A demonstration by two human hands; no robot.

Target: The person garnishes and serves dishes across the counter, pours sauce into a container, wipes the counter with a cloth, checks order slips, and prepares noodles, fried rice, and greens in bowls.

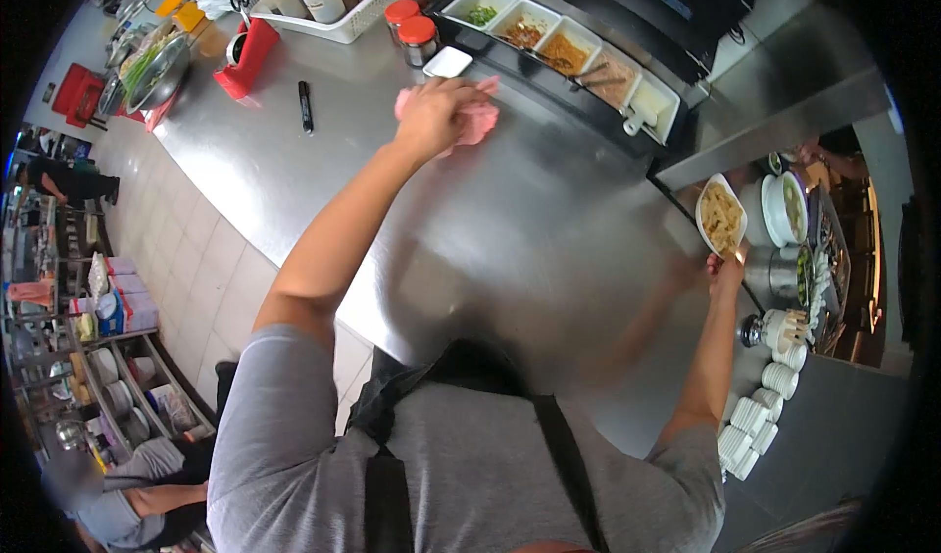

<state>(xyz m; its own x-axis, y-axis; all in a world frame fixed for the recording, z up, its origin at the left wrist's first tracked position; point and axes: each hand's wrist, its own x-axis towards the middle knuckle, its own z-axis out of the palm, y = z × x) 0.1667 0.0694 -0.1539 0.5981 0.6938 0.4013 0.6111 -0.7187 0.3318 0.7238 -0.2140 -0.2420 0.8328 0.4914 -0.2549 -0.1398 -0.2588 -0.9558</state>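
1. Stainless-steel counter (529, 220) spreads beneath the left hand and across toward the right, with pale floor tiles (191, 229) beyond its edge, left of the left forearm.
2. Ahead and to the right of the left hand (429, 124) runs a row of white containers (467, 22) filled with different foods.
3. Ahead and leftward of that hand is a white basket (365, 25) of bottles.
4. Far left of the same hand, a metal bowl (169, 77) holds greens.
5. At the right hand (725, 272), fingers grip the near end of a white dish (742, 225) of pale food; whether the dish is resting on something, I cannot tell.
6. Under the left hand, whose fingers clutch it against the counter, lies a pink cloth (477, 122).
7. Just beyond the left hand stand two red-lidded jars (417, 33).
8. Left of it, well apart, lies a black marker (306, 107).
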